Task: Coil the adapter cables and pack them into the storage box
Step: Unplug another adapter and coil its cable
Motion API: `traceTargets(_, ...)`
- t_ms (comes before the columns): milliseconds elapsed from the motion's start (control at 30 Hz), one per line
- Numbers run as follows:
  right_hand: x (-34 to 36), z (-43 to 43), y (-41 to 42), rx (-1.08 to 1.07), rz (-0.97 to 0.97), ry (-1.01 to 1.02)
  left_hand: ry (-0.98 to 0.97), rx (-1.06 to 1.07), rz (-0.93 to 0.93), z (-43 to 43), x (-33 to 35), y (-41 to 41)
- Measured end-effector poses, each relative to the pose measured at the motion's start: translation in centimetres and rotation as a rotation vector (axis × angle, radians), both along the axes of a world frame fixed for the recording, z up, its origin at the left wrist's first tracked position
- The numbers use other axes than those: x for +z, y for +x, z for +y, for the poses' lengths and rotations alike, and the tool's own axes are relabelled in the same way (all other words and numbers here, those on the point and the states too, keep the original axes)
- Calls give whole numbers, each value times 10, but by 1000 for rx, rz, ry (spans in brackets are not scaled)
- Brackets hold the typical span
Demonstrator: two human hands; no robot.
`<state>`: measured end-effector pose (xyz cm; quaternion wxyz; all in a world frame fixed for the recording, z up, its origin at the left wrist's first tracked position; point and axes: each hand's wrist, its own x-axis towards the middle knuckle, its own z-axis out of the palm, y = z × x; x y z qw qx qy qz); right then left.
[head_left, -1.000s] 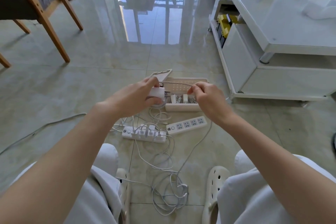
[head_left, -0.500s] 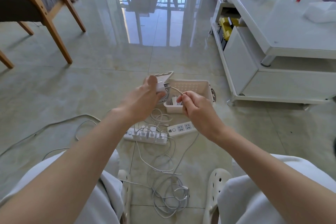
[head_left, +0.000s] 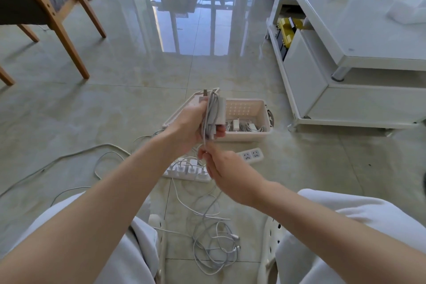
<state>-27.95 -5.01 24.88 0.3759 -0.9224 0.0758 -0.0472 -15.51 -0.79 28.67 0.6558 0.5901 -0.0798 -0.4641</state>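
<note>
The glossy tiled floor [head_left: 129, 104] carries the whole work area. A low white table [head_left: 359, 37] stands at the right and a wooden chair [head_left: 60, 16] at the far left.

The storage box [head_left: 244, 136] sits open on the floor ahead of the person, with several adapters already lying inside and its lid [head_left: 182, 112] propped against its left side. Two power strips lie nearer the person: a loaded power strip [head_left: 184, 172] and an empty power strip [head_left: 252, 155]. A loose cable pile [head_left: 214, 244] lies between the feet.

The left hand [head_left: 187, 130] grips the adapter [head_left: 219, 108] upright in front of the box. The right hand [head_left: 227, 172] pinches the cable [head_left: 210, 115] just below it.

Change: a second ago the hands were level and the cable ran sideways between them. The right hand has now dropped under the left, and several turns lie lengthwise around the adapter body. Judgement: this coil is nearly wound, with only a short tail to secure before packing.

Clearances:
- The box opening is just beyond the left hand, and the right half of the box still has room.
- The near wall of the box must be cleared (a short lift should do it).
- Both strips and their leads lie under the hands, so a dangling tail could snag there.
- The table edge is near the box's right end; open floor lies to the left.
</note>
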Motion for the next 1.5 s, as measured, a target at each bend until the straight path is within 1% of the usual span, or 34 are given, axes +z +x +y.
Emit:
traceTargets(33, 2, -2, 1, 10, 19, 6, -72, 0, 125, 1, 2, -1)
traceTargets(100, 5, -6, 3, 38, 25, 16, -180, 21, 276, 2, 7, 1)
traceTargets(167, 6, -11, 3, 43, 30, 21, -215, 23, 344, 3, 10, 5)
traceTargets(233, 4, -19, 4, 48, 67, 21, -194, 0, 328, 7, 14, 9)
traceTargets(267, 3, -23, 5, 54, 85, 13, -166, -27, 286, 9, 16, 11)
traceTargets(333, 0, -35, 7, 51, 122, -42, -85, -127, 143, 13, 20, 11)
traceTargets(433, -6, -54, 8, 43, 195, -190, 34, -297, -91, 22, 29, 11)
traceTargets(500, -8, -65, 5, 14, 234, -245, 94, -363, -171, 26, 34, 11)
traceTargets(600, -6, -75, 3, -52, 183, -193, 206, -464, -247, 31, 34, 14)
traceTargets(667, 0, -76, 3, -85, 123, -185, 308, -557, -351, 33, 31, 15)
traceTargets(733, 6, -76, 2, -132, 73, -211, 410, -590, -481, 32, 25, 17)
traceTargets(867, 15, -79, 2, -267, -19, -374, 568, -563, -726, 32, 15, 24)
traceTargets(933, 17, -80, 2, -294, -41, -391, 629, -503, -855, 33, 10, 30)
traceTargets(1133, 19, -64, 3, -273, -61, -351, 651, -354, -1101, 30, -4, 37)
traceTargets(1267, 22, -47, 2, -225, -118, -161, 619, -225, -1266, 26, -5, 33)
traceTargets(1333, 23, -37, 2, -174, -136, -103, 575, -138, -1298, 23, -7, 29)
traceTargets(1400, 24, -28, 1, -121, -136, -39, 504, -65, -1285, 18, -8, 25)
traceTargets(1467, 23, -22, 0, -74, -151, -4, 421, -11, -1214, 14, -9, 23)
traceTargets(1500, 22, -19, 0, -52, -166, -4, 374, 15, -1148, 11, -9, 22)
